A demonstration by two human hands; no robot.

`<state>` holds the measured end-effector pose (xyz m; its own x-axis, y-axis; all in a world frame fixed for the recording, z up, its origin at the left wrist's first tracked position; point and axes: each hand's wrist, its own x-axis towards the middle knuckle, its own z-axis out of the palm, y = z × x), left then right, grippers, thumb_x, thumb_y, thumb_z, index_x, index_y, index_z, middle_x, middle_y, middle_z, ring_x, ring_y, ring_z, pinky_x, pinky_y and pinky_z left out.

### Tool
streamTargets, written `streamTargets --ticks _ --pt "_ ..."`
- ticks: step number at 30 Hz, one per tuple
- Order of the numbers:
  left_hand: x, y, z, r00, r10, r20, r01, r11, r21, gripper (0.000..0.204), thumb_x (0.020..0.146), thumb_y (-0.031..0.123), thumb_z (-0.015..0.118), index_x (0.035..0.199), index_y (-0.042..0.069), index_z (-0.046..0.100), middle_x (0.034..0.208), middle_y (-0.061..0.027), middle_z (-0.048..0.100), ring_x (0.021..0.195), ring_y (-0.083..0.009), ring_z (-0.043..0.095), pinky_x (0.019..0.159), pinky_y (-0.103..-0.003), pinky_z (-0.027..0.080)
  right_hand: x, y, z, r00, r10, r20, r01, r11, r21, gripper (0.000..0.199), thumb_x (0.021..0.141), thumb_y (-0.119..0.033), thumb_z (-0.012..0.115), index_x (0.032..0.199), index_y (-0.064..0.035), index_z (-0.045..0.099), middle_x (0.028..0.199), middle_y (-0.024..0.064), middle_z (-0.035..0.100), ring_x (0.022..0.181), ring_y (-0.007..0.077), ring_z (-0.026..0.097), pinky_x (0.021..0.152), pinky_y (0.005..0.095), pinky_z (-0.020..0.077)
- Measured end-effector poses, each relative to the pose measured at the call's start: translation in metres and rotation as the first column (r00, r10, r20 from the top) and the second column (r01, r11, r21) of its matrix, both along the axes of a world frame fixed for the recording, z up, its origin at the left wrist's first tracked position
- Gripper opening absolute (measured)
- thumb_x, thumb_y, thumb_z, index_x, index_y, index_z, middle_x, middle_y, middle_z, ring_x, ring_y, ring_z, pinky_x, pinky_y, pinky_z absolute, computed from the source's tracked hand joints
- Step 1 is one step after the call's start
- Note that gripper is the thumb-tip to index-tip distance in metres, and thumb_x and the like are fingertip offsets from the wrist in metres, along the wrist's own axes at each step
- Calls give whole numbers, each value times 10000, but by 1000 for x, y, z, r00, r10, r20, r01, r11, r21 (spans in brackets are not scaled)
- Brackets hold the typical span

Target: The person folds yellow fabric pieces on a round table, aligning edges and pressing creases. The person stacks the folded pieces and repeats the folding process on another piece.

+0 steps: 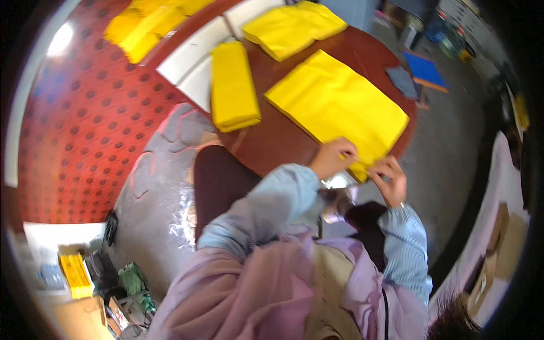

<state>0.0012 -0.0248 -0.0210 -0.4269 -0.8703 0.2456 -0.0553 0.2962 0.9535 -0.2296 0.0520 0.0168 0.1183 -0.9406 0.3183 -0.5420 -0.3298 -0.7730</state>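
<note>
Progress looks partial to us, judging by how the yellow pieces lie. At left on the table (272, 136), a bundle (233, 85) sits narrow, layered and squared; we take it as done. Beyond it and to its right, a pile (294, 28) lies at the far side, its outline less even, and we cannot tell whether it is finished. Nearest to us, the yellow sheet (340, 96) lies spread over the table's right half, its near corner reaching past the rim; this one we judge unfinished. Our left hand (334, 158) has its fingers curled, pinching the near edge, and our right hand (390, 180) pinches the same corner just beside it, thumb against finger.

The surface is brown with a rounded rim, and a white panel (195, 68) runs along its left side, next to the bundle. Around it, from the left, we see a red covering (85, 147) with dark spots, wall or floor we cannot say, with yellow cloth (150, 25) at its top, and below it a yellow stack (75, 272) and a green bag (135, 283). At right, a grey rag (402, 83) rests near the rim, a blue board (425, 71) is beyond it over the grey floor (436, 147), and cartons (510, 243) stand at the far right.
</note>
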Motion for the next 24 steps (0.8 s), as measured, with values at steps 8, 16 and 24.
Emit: streamTargets --ticks 8,16,24 --pt "4 4 17 990 -32 135 25 998 55 128 904 43 752 1016 -9 717 1116 -111 731 1032 -208 707 946 -315 556 -8 -5 -15 964 -18 266 -34 981 190 139 860 -14 849 984 -29 788 1042 40 665 909 137 673 800 270 571" --pt "7 9 26 985 -61 162 65 998 -20 191 842 19 767 1022 1 706 1131 -122 698 1026 -248 716 932 -319 571 -6 -7 -17 950 -33 311 -27 982 187 159 834 -37 874 966 -41 786 993 30 680 871 129 657 751 266 544" --pt "-3 13 24 979 87 182 -87 996 -7 145 883 78 805 984 -3 739 1103 -122 735 961 -246 730 897 -317 579 -1 0 -4 995 -83 47 79 993 82 204 846 -53 874 1011 -63 754 1010 15 657 850 108 643 729 259 544"
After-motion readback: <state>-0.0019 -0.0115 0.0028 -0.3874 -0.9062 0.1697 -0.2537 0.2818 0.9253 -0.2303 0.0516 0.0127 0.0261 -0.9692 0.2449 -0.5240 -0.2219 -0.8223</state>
